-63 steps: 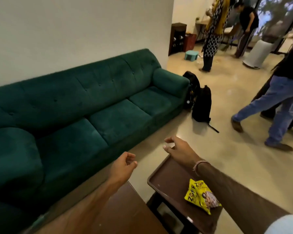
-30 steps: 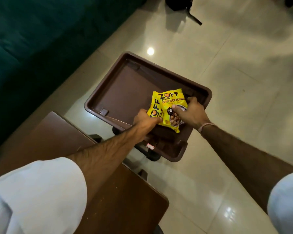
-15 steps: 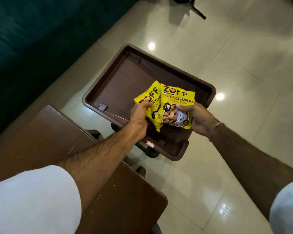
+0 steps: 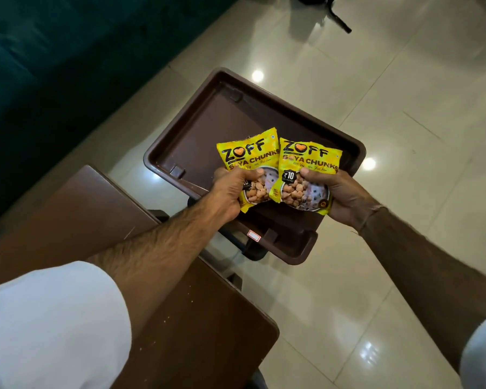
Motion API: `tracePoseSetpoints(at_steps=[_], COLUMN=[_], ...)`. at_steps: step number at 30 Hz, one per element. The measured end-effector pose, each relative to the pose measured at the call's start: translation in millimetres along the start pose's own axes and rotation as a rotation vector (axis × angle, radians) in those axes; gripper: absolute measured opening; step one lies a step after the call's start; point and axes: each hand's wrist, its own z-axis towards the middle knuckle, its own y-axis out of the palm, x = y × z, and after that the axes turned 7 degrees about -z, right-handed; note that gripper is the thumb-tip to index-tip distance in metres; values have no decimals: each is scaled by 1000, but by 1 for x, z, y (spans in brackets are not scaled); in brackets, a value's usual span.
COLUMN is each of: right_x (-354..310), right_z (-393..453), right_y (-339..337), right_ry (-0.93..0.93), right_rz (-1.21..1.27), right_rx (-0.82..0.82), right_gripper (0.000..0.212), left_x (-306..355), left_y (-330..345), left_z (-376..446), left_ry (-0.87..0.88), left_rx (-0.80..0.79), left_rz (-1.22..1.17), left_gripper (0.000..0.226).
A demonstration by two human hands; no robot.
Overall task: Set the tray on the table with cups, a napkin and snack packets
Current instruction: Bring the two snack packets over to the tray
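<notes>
Left hand [image 4: 227,193] closed around the lower left corner of the left snack packet [image 4: 247,169], thumb across the front, fingers hidden behind. Right hand [image 4: 338,196] closed the same way on the lower right part of the right snack packet [image 4: 306,175], thumb [image 4: 310,175] pressed on the front just under the printed words. Both packets yellow, marked ZOFF SOYA CHUNKS, held upright and side by side with faces toward the camera, the right one's left edge overlapping the left one's right edge. Both lifted above the tray [image 4: 208,130], clear of its floor.

Tray brown, rectangular, with raised rim, lying at a slant below the hands; far and left parts bare, near right corner partly hidden behind the packets and wrists. Resting on a dark stand [image 4: 250,248] seen only in part beneath its near edge; a small white label [image 4: 253,236] visible on the near side below the rim.

Nearer and to the left, a brown table [image 4: 180,318], its surface crossed by the left forearm. White sleeves at both near corners of the view. Glossy pale tiled floor [image 4: 404,108] to the right and far side, with bright light spots. Dark green sofa [image 4: 40,66] along the far left. A black bag strap [image 4: 340,22] on the floor at the far edge.
</notes>
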Motion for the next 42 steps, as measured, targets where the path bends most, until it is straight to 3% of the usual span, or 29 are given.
tracePoseSetpoints(at_steps=[7, 14, 19, 30, 35, 38, 42], right_x=[-23, -64, -95, -170, -201, -215, -218], right_z=[-2, -13, -31, -130, -187, -223, -270], right_y=[23, 92, 156, 312, 387, 426, 476], right_ry=[-56, -155, -225, -313, -370, -410, -437], right_rz=[-38, -99, -143, -284, -368, -389, -452], right_rx=[-50, -151, -213, -343, -404, -468, -533], right_gripper=[43, 36, 50, 47, 69, 51, 45], left_x=[33, 89, 127, 229, 268, 287, 299], left_y=[-30, -74, -119, -212, -259, -286, -323], left_z=[-21, -64, -104, -266, -347, -397, -460], left_ry=[40, 183, 268, 462, 555, 614, 671], left_rx=[-41, -60, -27, 65, 114, 144, 187], left_rz=[10, -28, -42, -131, -115, -112, -115], left_gripper=[45, 46, 54, 42, 48, 49, 49])
